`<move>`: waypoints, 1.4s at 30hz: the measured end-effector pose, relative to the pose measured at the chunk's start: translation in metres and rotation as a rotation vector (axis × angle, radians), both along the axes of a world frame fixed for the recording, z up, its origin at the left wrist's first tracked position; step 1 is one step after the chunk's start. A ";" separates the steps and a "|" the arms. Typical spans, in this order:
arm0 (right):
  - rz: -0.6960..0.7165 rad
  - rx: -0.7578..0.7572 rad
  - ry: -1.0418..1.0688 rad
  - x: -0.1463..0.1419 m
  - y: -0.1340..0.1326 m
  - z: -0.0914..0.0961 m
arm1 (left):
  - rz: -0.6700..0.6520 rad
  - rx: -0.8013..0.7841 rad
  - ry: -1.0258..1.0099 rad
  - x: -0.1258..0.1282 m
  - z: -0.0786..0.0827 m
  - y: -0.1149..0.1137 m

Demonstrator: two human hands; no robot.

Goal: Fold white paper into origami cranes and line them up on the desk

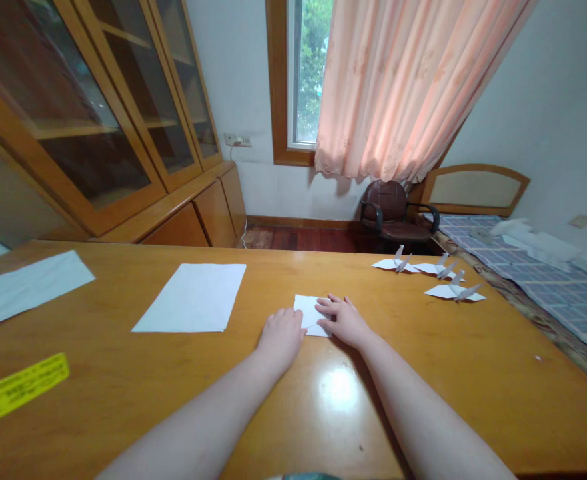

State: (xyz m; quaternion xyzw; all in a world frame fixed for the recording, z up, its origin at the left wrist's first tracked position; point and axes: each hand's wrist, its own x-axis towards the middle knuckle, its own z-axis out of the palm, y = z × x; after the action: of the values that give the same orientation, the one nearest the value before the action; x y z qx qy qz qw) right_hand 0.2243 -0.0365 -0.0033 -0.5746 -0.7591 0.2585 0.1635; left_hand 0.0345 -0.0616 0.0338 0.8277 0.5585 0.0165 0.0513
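A small folded sheet of white paper (309, 312) lies flat on the wooden table in front of me, with a crease line near its lower edge. At its left edge is my left hand (282, 337), closed, its fingers curled together and its thumb resting on the paper. Spread across the paper's right side are the fingers of my right hand (344, 320), which press it against the table and hide that part of it.
Three white paper cranes (454, 292) stand at the table's right. To the left lie a larger white paper sheet (193, 298), another sheet (28, 287) and a yellow label (20, 390). Beyond the table are a glass-door cabinet (118, 133), a chair (396, 210) and a bed (538, 267).
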 end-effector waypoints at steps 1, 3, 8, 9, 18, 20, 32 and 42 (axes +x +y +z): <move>-0.002 0.004 0.006 0.000 0.000 0.000 | -0.030 -0.021 -0.025 -0.004 -0.004 0.006; -0.011 0.013 0.012 -0.001 -0.001 -0.001 | -0.041 -0.072 -0.063 -0.010 -0.012 0.016; -0.030 0.028 0.017 -0.002 0.000 -0.002 | -0.019 -0.111 -0.073 -0.011 -0.021 0.020; -0.030 0.031 0.017 -0.002 0.000 -0.002 | -0.017 -0.111 -0.066 -0.010 -0.021 0.019; -0.036 0.029 0.019 -0.002 0.000 -0.003 | -0.034 -0.174 -0.155 -0.016 -0.017 0.023; -0.035 0.027 0.024 -0.002 0.000 -0.002 | -0.145 -0.141 -0.151 -0.013 -0.016 0.018; -0.017 0.002 0.061 0.001 0.001 -0.002 | -0.277 -0.086 -0.045 0.007 -0.018 -0.002; -0.027 -0.035 0.137 0.006 0.004 -0.006 | -0.302 -0.048 -0.064 0.002 -0.017 -0.001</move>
State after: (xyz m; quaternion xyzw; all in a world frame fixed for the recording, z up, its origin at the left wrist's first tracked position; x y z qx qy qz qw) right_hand 0.2308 -0.0322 -0.0092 -0.5684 -0.7338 0.3083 0.2082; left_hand 0.0368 -0.0629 0.0173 0.8998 0.4262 0.0218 0.0908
